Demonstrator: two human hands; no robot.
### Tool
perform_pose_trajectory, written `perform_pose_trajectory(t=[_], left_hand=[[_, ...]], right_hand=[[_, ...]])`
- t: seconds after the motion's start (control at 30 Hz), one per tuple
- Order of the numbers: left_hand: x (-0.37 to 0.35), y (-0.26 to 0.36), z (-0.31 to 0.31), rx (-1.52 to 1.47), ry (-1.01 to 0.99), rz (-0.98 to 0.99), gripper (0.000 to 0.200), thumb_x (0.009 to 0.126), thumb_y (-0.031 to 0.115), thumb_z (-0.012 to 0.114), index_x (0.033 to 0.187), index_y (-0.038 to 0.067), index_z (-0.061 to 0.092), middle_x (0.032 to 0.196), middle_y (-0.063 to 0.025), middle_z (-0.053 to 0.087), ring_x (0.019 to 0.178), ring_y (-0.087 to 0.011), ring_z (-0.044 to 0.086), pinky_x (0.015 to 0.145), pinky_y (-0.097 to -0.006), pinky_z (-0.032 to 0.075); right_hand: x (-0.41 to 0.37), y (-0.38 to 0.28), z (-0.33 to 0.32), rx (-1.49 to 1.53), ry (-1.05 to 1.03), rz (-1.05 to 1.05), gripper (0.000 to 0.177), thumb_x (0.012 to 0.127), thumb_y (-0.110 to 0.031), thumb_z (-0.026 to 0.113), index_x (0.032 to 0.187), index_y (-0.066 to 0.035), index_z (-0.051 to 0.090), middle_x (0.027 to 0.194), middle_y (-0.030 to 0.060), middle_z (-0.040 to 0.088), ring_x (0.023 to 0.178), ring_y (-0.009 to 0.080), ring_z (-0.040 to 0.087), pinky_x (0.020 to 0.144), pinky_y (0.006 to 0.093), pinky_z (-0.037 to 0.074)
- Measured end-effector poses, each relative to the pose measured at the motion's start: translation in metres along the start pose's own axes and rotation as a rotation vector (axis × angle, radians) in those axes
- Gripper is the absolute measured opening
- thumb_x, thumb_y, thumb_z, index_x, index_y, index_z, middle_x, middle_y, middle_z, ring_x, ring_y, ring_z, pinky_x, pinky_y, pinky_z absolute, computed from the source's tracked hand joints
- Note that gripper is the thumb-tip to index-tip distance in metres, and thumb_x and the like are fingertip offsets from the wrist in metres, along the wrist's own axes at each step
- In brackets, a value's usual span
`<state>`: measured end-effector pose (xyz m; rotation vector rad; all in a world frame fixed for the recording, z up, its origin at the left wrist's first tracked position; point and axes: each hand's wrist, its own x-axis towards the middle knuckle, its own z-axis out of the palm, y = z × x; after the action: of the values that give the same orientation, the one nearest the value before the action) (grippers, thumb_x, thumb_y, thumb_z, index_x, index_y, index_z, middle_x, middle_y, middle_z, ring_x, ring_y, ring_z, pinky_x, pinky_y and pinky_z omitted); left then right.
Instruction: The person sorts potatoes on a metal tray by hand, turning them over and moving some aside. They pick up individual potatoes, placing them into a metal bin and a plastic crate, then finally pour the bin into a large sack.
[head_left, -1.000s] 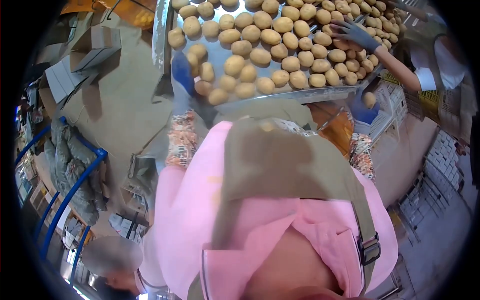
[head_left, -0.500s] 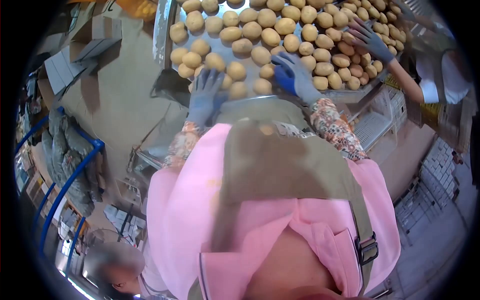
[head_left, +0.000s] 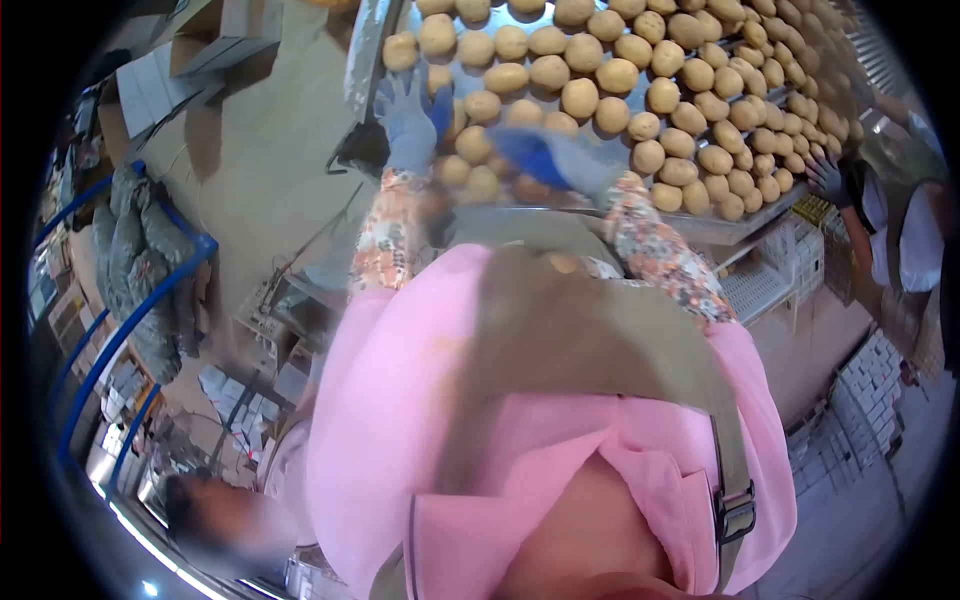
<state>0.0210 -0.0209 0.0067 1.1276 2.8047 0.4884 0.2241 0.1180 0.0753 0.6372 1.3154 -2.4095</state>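
Observation:
Many potatoes [head_left: 580,98] lie on a metal sorting table [head_left: 470,80] in front of me. My left hand [head_left: 408,125], in a grey and blue glove, is at the table's left edge with its fingers spread, beside potatoes on its right. My right hand [head_left: 565,160], gloved alike, is over the near part of the table, among potatoes. Motion smears its fingers, so whether it holds anything is hidden. Several potatoes [head_left: 470,160] between the two hands are blurred as well.
At the right, a co-worker's gloved hand [head_left: 826,180] is by the table corner. White plastic crates [head_left: 775,275] stand below the table. On the left are a blue rail [head_left: 130,330], grey-green sacks [head_left: 145,260] and cardboard boxes [head_left: 225,40]. Another person [head_left: 225,520] is at the lower left.
My left hand has moved forward along the table's left edge. My right hand has shifted slightly toward me and is blurred. The co-worker's hand has drawn back from the potatoes to the corner.

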Motion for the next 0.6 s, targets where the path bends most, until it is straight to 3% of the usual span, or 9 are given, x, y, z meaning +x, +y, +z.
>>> perform_pose_trajectory(t=[0.07,0.1,0.13,0.2,0.37,0.4,0.5,0.57,0.6], left_hand=[[-0.019,-0.015,0.009,-0.067,0.06,0.045,0.052,0.087,0.039,0.06,0.131,0.014,0.054,0.133,-0.0175,0.051,0.131,-0.0395,0.035,0.109,-0.0539,0.025],[-0.031,-0.016,0.009,-0.132,0.08,0.069,0.05,0.087,0.037,0.06,0.13,0.013,0.055,0.133,-0.0174,0.051,0.132,-0.0387,0.035,0.109,-0.0526,0.025],[-0.045,-0.014,0.006,-0.197,0.095,0.094,0.048,0.087,0.035,0.061,0.128,0.011,0.056,0.133,-0.0173,0.051,0.132,-0.0379,0.035,0.109,-0.0512,0.025],[-0.073,-0.005,-0.014,-0.157,0.052,0.109,0.046,0.088,0.031,0.059,0.13,0.012,0.055,0.136,-0.0154,0.05,0.134,-0.0366,0.035,0.11,-0.0493,0.026],[-0.137,-0.01,-0.003,-0.072,0.014,0.046,0.049,0.091,0.024,0.053,0.137,0.009,0.046,0.142,-0.0133,0.044,0.135,-0.0423,0.03,0.11,-0.0492,0.025],[-0.143,-0.012,0.001,-0.097,0.048,0.007,0.05,0.092,0.026,0.053,0.138,0.008,0.045,0.142,-0.0144,0.043,0.134,-0.0451,0.029,0.111,-0.0499,0.023],[-0.137,-0.003,-0.001,-0.118,0.092,-0.079,0.053,0.092,0.027,0.053,0.139,0.006,0.042,0.143,-0.0215,0.039,0.131,-0.0485,0.029,0.111,-0.0522,0.022],[-0.116,0.003,-0.009,-0.061,0.121,-0.153,0.058,0.092,0.028,0.054,0.142,0.006,0.035,0.141,-0.0254,0.036,0.128,-0.0473,0.033,0.108,-0.0555,0.026],[-0.112,0.004,-0.005,-0.063,0.125,-0.147,0.058,0.092,0.028,0.054,0.142,0.006,0.035,0.141,-0.0254,0.036,0.128,-0.0473,0.033,0.108,-0.0555,0.026]], right_hand=[[-0.026,0.002,-0.026,-0.451,0.435,-0.348,0.041,0.09,-0.019,0.059,0.13,-0.011,0.054,0.118,0.0097,0.06,0.101,0.0243,0.06,0.086,0.0318,0.049],[-0.031,0.006,-0.057,-1.262,0.648,-0.418,0.039,0.089,-0.022,0.059,0.128,-0.02,0.057,0.128,0.0135,0.056,0.114,0.0334,0.053,0.096,0.039,0.044],[-0.051,0.012,-0.065,-1.564,0.738,-0.274,0.034,0.088,-0.029,0.058,0.122,-0.025,0.062,0.139,0.0142,0.046,0.125,0.0385,0.042,0.105,0.0466,0.033],[-0.088,0.018,-0.081,-1.858,0.405,-0.072,0.031,0.091,-0.037,0.051,0.119,-0.03,0.063,0.149,0.0082,0.035,0.138,0.0387,0.026,0.113,0.0485,0.02],[-0.088,0.042,-0.05,-1.495,0.182,-0.152,0.028,0.083,-0.027,0.067,0.111,-0.03,0.068,0.151,0.0104,0.031,0.142,0.0424,0.014,0.115,0.0521,0.016],[-0.077,0.052,-0.032,-1.454,0.308,-0.164,0.029,0.081,-0.027,0.071,0.109,-0.028,0.07,0.148,0.0125,0.038,0.142,0.0409,0.016,0.114,0.049,0.02],[-0.017,0.063,-0.022,-0.686,-0.211,-0.097,0.032,0.094,-0.026,0.056,0.124,-0.017,0.061,0.146,0.0135,0.041,0.126,0.0245,0.047,0.106,0.034,0.036],[0.022,0.071,0.02,-0.205,-0.383,-0.184,0.035,0.097,-0.023,0.051,0.129,-0.008,0.054,0.137,0.0115,0.05,0.115,0.0193,0.054,0.1,0.0315,0.041],[0.009,0.008,0.065,-0.743,-0.312,-0.145,0.037,0.098,-0.025,0.05,0.131,-0.008,0.052,0.127,0.0092,0.057,0.112,0.0174,0.055,0.097,0.03,0.042]])
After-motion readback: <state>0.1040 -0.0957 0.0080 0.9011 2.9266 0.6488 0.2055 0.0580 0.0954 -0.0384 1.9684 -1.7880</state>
